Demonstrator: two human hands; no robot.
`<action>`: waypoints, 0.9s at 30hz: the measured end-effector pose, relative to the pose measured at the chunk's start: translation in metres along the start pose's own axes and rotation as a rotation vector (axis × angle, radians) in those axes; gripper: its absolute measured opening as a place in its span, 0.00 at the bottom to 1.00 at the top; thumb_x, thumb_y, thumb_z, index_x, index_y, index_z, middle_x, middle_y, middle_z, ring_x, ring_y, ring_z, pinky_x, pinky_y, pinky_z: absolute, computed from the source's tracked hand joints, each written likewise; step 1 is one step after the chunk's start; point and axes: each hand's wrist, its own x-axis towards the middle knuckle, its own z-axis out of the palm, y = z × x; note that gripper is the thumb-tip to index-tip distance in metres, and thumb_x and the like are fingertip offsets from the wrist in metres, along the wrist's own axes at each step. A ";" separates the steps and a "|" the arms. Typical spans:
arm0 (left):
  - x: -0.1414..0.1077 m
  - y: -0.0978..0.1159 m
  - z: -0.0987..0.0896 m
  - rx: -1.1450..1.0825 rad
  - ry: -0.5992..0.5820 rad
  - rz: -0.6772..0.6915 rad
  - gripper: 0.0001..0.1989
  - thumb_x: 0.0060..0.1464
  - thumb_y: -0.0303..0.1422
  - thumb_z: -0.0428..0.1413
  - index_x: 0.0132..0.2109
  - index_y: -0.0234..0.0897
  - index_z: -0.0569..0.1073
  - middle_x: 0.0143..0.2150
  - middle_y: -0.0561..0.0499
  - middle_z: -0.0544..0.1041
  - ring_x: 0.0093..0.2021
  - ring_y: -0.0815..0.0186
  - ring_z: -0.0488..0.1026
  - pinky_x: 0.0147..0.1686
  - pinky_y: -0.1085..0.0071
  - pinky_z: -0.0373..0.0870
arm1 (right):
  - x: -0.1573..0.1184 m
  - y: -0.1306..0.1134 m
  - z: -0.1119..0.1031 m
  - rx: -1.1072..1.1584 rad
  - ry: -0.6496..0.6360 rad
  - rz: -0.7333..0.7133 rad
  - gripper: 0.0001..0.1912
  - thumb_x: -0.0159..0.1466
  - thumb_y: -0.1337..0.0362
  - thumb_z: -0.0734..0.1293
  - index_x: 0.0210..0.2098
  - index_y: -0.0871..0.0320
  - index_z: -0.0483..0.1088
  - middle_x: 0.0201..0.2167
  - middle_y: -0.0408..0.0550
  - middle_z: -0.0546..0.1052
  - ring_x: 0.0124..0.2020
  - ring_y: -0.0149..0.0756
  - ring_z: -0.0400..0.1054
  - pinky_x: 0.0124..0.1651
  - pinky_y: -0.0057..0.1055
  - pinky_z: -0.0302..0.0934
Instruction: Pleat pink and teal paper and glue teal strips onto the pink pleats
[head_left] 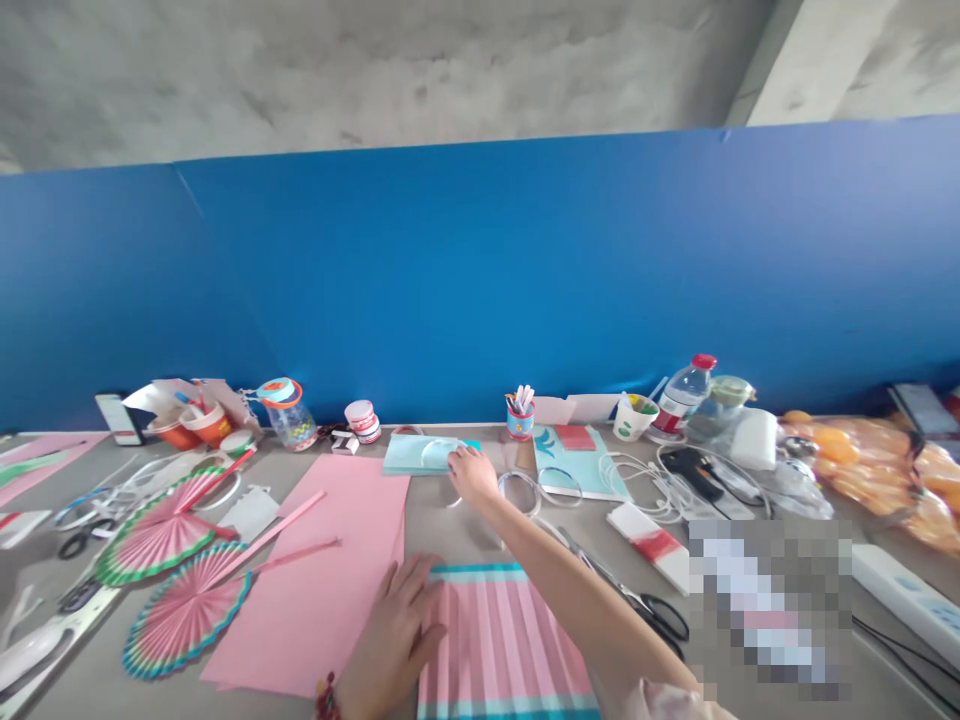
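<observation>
My left hand (397, 625) lies flat with its fingers spread, across the left edge of a pleated pink paper (502, 640) with teal bands and partly over the pink sheets (330, 560). Reaching forward, my right hand (474, 474) has its fingers bent together at the right edge of a thin pale ring (433, 453), which looks like a narrow roll of tape. Under that ring lie light blue paper sheets (401, 455). Other thin rings (559, 487) rest on the table just right of my right hand. My right forearm passes above the pleated paper.
Two folded paper fans (187, 610) lie at left, near black scissors (79, 540). Large scissors (660, 615), a red-white box (651, 545) and white cables (645, 485) are at right. A pen cup (520, 420) and bottles (686, 395) stand along the blue partition (480, 280).
</observation>
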 end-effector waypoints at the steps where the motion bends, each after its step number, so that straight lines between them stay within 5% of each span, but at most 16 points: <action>1: 0.000 -0.003 -0.003 -0.012 0.030 -0.023 0.21 0.65 0.37 0.48 0.64 0.47 0.65 0.69 0.49 0.61 0.68 0.55 0.58 0.62 0.49 0.64 | 0.002 0.001 0.000 0.000 -0.002 0.005 0.10 0.66 0.66 0.62 0.42 0.58 0.74 0.46 0.53 0.76 0.51 0.44 0.66 0.52 0.36 0.58; 10: 0.013 -0.015 -0.024 -0.097 0.305 -0.118 0.15 0.63 0.39 0.52 0.55 0.46 0.74 0.62 0.48 0.71 0.63 0.57 0.67 0.58 0.54 0.71 | 0.054 0.005 -0.006 0.025 -0.046 0.155 0.18 0.69 0.57 0.65 0.55 0.58 0.67 0.54 0.52 0.71 0.48 0.40 0.70 0.50 0.43 0.68; 19: 0.007 -0.019 -0.022 -0.085 0.227 -0.122 0.14 0.64 0.36 0.51 0.54 0.48 0.75 0.61 0.49 0.72 0.62 0.57 0.69 0.57 0.56 0.73 | 0.064 0.003 0.006 0.122 -0.082 0.186 0.18 0.68 0.58 0.65 0.55 0.58 0.67 0.53 0.52 0.71 0.49 0.40 0.70 0.50 0.43 0.68; 27: 0.011 -0.017 -0.024 -0.123 0.231 -0.156 0.13 0.65 0.37 0.50 0.53 0.47 0.75 0.61 0.51 0.72 0.63 0.59 0.67 0.59 0.57 0.71 | 0.058 0.007 -0.004 0.117 -0.096 0.181 0.18 0.68 0.58 0.65 0.55 0.59 0.67 0.53 0.52 0.71 0.49 0.40 0.70 0.49 0.44 0.68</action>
